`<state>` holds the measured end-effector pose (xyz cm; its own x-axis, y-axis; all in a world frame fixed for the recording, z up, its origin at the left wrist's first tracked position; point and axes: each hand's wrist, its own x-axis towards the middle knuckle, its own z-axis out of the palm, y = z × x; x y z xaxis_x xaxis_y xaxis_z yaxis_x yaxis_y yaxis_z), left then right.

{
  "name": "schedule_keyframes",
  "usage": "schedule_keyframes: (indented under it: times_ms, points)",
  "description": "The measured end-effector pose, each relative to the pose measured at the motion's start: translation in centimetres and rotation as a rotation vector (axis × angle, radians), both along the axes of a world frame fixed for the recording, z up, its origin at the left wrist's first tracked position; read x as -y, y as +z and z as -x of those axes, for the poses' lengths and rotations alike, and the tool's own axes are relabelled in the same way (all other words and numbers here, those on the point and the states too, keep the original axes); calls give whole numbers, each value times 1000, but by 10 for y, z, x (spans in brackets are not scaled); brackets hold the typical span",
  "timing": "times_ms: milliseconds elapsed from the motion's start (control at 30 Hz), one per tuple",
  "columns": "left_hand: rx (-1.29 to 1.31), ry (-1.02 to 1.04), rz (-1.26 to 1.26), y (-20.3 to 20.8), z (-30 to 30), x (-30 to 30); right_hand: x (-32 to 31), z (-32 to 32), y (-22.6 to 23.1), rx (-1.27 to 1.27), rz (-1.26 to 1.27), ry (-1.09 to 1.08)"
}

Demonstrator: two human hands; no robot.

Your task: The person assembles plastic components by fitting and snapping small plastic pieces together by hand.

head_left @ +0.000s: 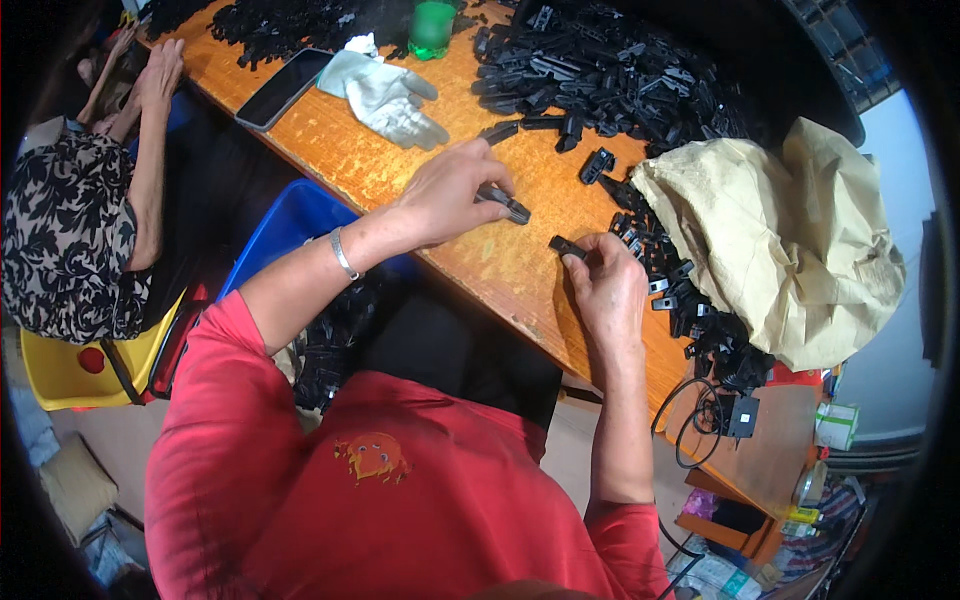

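Over the worn wooden table (480, 265), my left hand (450, 195) grips a ribbed black plastic piece (512, 208) between thumb and fingers. To its right, my right hand (612, 285) pinches a smaller dark plastic piece (566, 246) near the table's front edge. The two pieces are a short gap apart. Past my hands lies a large heap of black plastic parts (610, 75), with a few loose ones (597, 165) closer in. More black parts (690, 300) run along the right side, next to my right hand.
A grey-white work glove (385, 98) and a phone (283, 90) lie left of the heap, near a green cup (432, 30). Beige cloth sacking (770, 240) covers the right side. A blue bin (290, 230) stands below the table edge. Another person's arm (148, 190) is at far left.
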<state>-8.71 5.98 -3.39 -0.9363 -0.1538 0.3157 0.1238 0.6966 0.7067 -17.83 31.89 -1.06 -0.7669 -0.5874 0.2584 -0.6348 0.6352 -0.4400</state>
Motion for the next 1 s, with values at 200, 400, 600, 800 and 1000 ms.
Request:
schedule_keyframes:
  times_ms: [200, 400, 600, 800, 1000]
  points:
    - [-113, 10, 208, -5, -7, 9, 13, 9, 0, -181, -94, 144]
    - [-131, -10, 184, -14, -5, 15, 51, 9, -1, 48, 209, 162]
    - [-147, -27, 183, -16, -4, 18, 58, 23, -13, 95, 112, 186]
    - [-189, -14, 174, -19, 0, 14, 81, 29, -18, 91, 119, 333]
    - [-47, -66, 180, 1, -21, 27, 68, 24, -10, 82, 71, 384]
